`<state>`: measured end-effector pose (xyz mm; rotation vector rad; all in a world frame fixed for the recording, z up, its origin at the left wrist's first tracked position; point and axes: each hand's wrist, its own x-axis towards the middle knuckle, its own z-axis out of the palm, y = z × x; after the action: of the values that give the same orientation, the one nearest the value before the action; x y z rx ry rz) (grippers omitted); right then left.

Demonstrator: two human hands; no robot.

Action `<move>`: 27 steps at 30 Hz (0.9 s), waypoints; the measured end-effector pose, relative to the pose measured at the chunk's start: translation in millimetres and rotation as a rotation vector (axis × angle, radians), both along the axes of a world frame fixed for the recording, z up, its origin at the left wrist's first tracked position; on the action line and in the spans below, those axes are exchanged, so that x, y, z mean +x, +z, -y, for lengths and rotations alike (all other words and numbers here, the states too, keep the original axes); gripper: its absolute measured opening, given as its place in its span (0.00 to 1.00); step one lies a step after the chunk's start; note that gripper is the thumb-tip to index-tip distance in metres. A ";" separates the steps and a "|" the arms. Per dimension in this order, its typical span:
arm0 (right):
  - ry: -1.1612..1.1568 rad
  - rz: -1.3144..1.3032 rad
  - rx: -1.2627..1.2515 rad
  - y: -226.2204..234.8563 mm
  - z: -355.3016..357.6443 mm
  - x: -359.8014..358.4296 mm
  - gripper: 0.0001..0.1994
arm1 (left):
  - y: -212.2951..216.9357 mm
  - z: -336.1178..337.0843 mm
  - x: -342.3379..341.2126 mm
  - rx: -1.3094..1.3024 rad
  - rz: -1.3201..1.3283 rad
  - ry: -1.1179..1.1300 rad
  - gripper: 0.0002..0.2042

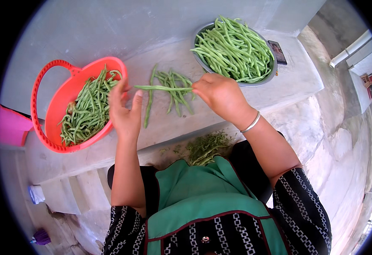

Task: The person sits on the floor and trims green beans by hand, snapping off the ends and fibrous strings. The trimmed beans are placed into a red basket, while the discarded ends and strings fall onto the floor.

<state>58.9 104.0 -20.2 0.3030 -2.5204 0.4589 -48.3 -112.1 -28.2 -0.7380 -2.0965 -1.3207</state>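
A long green bean (162, 88) lies level above the ledge, its right end pinched in my right hand (218, 95). My left hand (124, 108) is raised near the bean's other end, thumb and fingers apart, beside the rim of a red basket (54, 123). Green beans (88, 110) fill much of that basket. Below the held bean, a small pile of beans (177, 100) rests on the concrete ledge, with one long bean (148, 108) to its left. Up to the right, a metal basin (254, 84) is heaped with green beans (232, 49).
A phone (277, 52) lies beside the basin on the ledge (296, 80), against a grey wall. Green trimmings (207, 146) are heaped below the ledge's front edge, between my knees. A pink object (11, 125) stands at far left, steps (75, 193) lower left.
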 end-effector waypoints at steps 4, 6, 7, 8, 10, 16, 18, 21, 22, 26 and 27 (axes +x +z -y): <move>0.031 -0.036 0.141 -3.9 7.6 5.3 0.03 | 11.8 -13.5 30.9 -0.295 -0.116 -0.284 0.10; 0.045 -0.040 0.094 -2.1 18.3 8.1 0.03 | -4.2 -22.4 39.0 -0.332 -0.051 -0.355 0.09; 0.053 -0.040 0.074 -1.1 21.5 9.6 0.04 | -8.9 -24.1 40.8 -0.346 -0.018 -0.390 0.09; 0.053 -0.030 0.058 -0.2 21.7 11.8 0.03 | -9.3 -25.9 40.8 -0.344 -0.011 -0.401 0.08; 0.055 -0.009 0.026 1.5 21.4 14.5 0.03 | -9.6 -28.8 40.8 -0.341 0.004 -0.422 0.07; 0.066 -0.053 -0.307 2.6 26.4 11.1 0.04 | -10.8 -32.8 45.1 -0.075 0.416 -0.472 0.03; 0.052 -0.008 -0.363 0.7 29.1 9.5 0.05 | -14.4 -31.0 40.9 0.178 0.692 -0.515 0.03; 0.052 0.081 -0.310 -5.4 26.8 10.3 0.06 | -20.2 -25.8 20.3 0.379 0.842 -0.510 0.04; 0.056 0.113 -0.269 -8.3 24.1 11.4 0.06 | -22.1 -22.6 9.7 0.415 0.848 -0.498 0.05; 0.124 0.281 -0.120 -23.3 26.5 16.0 0.04 | -37.5 -9.1 -33.1 0.409 0.964 -0.346 0.09; 0.130 0.303 -0.113 -25.8 29.0 15.6 0.04 | -45.0 -15.1 -44.4 0.392 0.936 -0.321 0.10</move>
<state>74.5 75.0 -46.0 0.3794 -2.7631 0.7452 -92.6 -97.0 -73.2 -0.2942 -2.2763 -2.5263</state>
